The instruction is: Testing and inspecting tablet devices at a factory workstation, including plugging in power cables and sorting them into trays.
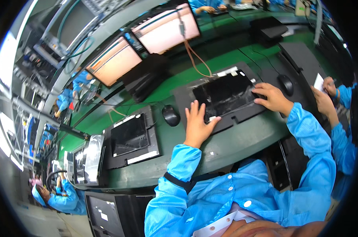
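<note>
Head view: the panel (226,91) already lies on its black tray (182,98), brown cable (187,47) near its upper edge; left hand (199,123) and right hand (274,98) touch it, each grip spread (what remains, I cannot tell).

Electronics factory: green workbench (242,138), monitors (159,33), blue-smocked workers (66,200).

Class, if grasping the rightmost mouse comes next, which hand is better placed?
Likely the right hand: it's nearer that mouse; the left hand is at the opposite end of the dark panel.
</note>
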`<state>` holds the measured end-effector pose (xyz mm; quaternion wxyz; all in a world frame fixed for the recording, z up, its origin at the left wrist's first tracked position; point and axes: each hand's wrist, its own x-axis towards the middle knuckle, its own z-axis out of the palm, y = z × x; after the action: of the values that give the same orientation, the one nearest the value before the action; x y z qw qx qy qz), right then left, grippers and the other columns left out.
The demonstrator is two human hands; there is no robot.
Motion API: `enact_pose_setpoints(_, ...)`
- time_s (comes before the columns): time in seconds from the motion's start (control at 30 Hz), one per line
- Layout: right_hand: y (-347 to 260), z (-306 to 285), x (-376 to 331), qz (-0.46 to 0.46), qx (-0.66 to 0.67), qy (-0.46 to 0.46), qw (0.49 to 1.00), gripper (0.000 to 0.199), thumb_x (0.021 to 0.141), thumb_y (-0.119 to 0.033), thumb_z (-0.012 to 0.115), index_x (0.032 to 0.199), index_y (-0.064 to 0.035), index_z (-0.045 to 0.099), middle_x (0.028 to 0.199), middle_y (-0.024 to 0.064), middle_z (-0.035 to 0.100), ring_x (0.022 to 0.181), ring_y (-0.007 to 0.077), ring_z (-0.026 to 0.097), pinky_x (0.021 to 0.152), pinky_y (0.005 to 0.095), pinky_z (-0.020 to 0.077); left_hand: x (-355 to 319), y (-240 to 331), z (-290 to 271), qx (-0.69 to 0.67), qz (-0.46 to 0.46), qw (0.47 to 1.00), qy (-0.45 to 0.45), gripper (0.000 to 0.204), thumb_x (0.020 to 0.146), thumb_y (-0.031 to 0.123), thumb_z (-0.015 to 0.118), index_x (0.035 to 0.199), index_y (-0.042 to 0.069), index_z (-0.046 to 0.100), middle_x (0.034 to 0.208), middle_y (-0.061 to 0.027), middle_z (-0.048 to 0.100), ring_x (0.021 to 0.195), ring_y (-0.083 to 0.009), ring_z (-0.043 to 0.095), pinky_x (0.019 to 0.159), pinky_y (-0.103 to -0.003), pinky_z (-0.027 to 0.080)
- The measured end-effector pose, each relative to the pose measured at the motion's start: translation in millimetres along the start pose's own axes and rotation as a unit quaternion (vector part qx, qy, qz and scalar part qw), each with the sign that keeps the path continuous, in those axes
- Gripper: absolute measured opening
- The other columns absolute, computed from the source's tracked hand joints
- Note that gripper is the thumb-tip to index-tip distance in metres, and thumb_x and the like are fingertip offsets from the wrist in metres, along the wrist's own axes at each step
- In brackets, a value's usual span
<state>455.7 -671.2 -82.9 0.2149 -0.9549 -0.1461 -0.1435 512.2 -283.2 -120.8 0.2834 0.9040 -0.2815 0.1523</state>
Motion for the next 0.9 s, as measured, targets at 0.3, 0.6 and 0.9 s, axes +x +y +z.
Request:
enact_pose_setpoints(0.3, -10.1, -3.9, 3.4, 0.005, 0.038, 0.008, 0.999, 0.043, 0.088, -0.020, 0.089, 0.127, -0.0034, 0.078, 0.134, 0.0168, 0.071, 0.114, 0.0363, 0.072, 0.091, 0.0413, 0.0598, -1.3, 5.3, -8.7, -0.024, -0.027, 0.999, -0.009, 0.095, 0.090, 0.055, 0.085, 0.156, -0.006, 0.054, 0.168, -0.0337, 0.039, 0.160, -0.0477, 0.034, 0.134, -0.057, 0.021)
enact_pose_setpoints(0.6, -4.3, 9.7, -1.4, -0.079, -0.020, 0.089, 0.993, 0.039, 0.086, -0.018, 0.089, 0.120, -0.0021, 0.078, 0.129, 0.0179, 0.072, 0.117, 0.0391, 0.071, 0.098, 0.0452, 0.0588, -1.3, 2.7, -5.6, -0.006, -0.016, 1.000, 0.009, 0.090, 0.093, 0.055, 0.082, 0.154, -0.006, 0.055, 0.167, -0.0341, 0.041, 0.156, -0.0491, 0.038, 0.132, -0.058, 0.025)
enact_pose_setpoints(0.9, -2.9, 15.1, -3.6, -0.069, -0.036, 0.097, 0.992, 0.044, 0.086, -0.023, 0.088, 0.124, -0.0051, 0.077, 0.129, 0.0163, 0.071, 0.117, 0.0386, 0.070, 0.097, 0.0466, 0.0579, -1.5, 2.5, -2.6, 0.000, -0.012, 1.000, 0.008, 0.087, 0.094, 0.053, 0.081, 0.152, -0.007, 0.057, 0.167, -0.0332, 0.042, 0.157, -0.0479, 0.038, 0.132, -0.059, 0.025)
